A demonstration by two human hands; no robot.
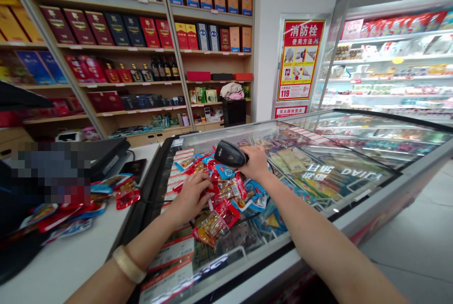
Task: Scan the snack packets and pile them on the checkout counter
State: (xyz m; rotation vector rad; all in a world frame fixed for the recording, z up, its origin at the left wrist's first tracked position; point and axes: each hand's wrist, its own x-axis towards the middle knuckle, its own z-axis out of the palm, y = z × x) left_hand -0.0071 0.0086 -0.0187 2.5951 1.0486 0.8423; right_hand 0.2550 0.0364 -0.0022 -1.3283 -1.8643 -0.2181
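Observation:
My right hand (255, 163) is wrapped round the handle of a black barcode scanner (230, 154), whose head points left above a heap of snack packets. Red and blue snack packets (226, 190) with clear windows lie piled on the glass lid of a chest freezer (357, 219). At the left side of this heap, my left hand (194, 194) rests its slightly bent, parted fingers on the packets. A clear-and-red packet (215, 223) lies at the near end of the heap. The scanner's handle is mostly hidden by my right fingers.
More snack packets (127, 193) lie on a white counter (116, 221) to the left, near a person whose figure is partly blurred out. Dark checkout equipment (106, 155) stands there. Shelves of boxed bottles (123, 28) line the back; a lit display fridge (392, 63) stands at right.

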